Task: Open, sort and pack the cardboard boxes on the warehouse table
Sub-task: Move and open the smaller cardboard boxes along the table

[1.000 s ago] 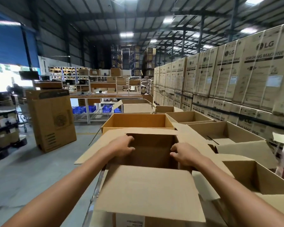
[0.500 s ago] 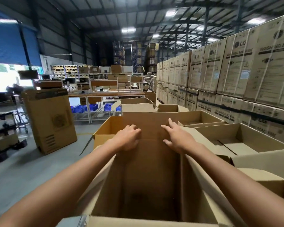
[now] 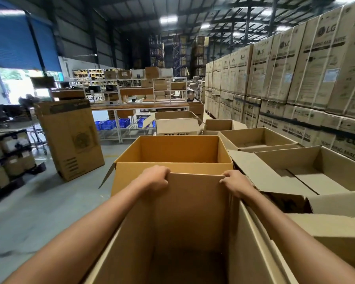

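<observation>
Huge wall of LG washing machine cartons (image 3: 295, 74) runs down the right side. Near centre sits the big open box (image 3: 189, 222), far wall upright, w/ an orange-ish open box (image 3: 178, 150) right behind it on the far side. Fingers curl over that far wall's top edge: left hand (image 3: 155, 178) grips the left corner, right hand (image 3: 235, 183) the right corner.
</observation>
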A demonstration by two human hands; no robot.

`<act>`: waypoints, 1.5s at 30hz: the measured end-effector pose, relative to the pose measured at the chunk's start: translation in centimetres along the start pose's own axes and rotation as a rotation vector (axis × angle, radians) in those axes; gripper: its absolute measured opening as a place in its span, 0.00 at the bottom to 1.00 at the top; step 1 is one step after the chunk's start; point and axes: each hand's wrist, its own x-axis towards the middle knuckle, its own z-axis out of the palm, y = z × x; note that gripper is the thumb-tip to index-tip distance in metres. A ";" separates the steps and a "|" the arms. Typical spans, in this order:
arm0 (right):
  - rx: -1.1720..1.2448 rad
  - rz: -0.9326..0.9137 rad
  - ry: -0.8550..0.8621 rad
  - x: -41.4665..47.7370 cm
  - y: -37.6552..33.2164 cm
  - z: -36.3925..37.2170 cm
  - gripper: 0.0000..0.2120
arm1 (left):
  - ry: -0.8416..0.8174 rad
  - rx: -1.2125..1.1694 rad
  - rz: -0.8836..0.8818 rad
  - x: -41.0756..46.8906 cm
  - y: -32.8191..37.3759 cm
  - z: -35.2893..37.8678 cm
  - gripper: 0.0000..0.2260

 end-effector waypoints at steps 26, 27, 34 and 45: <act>-0.172 -0.110 0.133 -26.3 -4.6 -2.1 0.26 | 0.051 -0.235 0.006 -21.7 1.7 -3.0 0.18; -0.186 -0.106 0.142 -27.8 -4.7 -2.1 0.25 | 0.044 -0.236 0.012 -22.9 1.7 -2.8 0.17; -0.281 -0.154 0.153 -36.4 -5.2 -0.9 0.28 | 0.058 -0.347 0.067 -30.2 2.1 -3.3 0.20; -0.187 -0.331 0.282 -46.9 -8.0 0.6 0.35 | 0.435 -0.273 0.258 -42.0 3.3 -3.6 0.29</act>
